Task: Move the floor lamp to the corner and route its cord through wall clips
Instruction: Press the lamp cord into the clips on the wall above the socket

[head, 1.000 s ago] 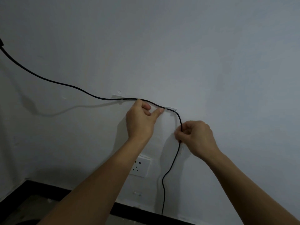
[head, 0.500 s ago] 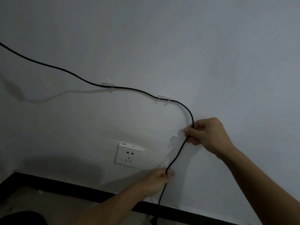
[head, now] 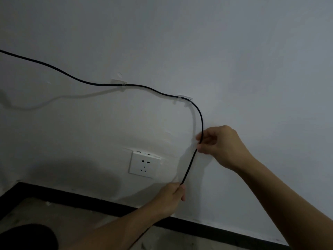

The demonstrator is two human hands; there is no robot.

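Note:
A black cord (head: pixel 54 66) runs from the upper left across the white wall. It passes through a clear clip (head: pixel 119 82) and then a second clear clip (head: pixel 185 98), where it bends downward. My right hand (head: pixel 221 143) pinches the cord against the wall at a third clear clip (head: pixel 194 143), mostly hidden by my fingers. Below it, my left hand (head: pixel 173 195) grips the cord and holds that stretch straight and taut. The lamp itself is out of view.
A white wall socket (head: pixel 144 164) sits left of the taut cord. A black skirting board (head: pixel 90 201) runs along the wall's foot and turns at a corner on the left. A dark rounded shape (head: pixel 27 237) lies at the bottom left on the floor.
My left hand left the second clip and dropped low to grip the cord. My right hand slid the cord down to the third clip. The cord between the hands has straightened.

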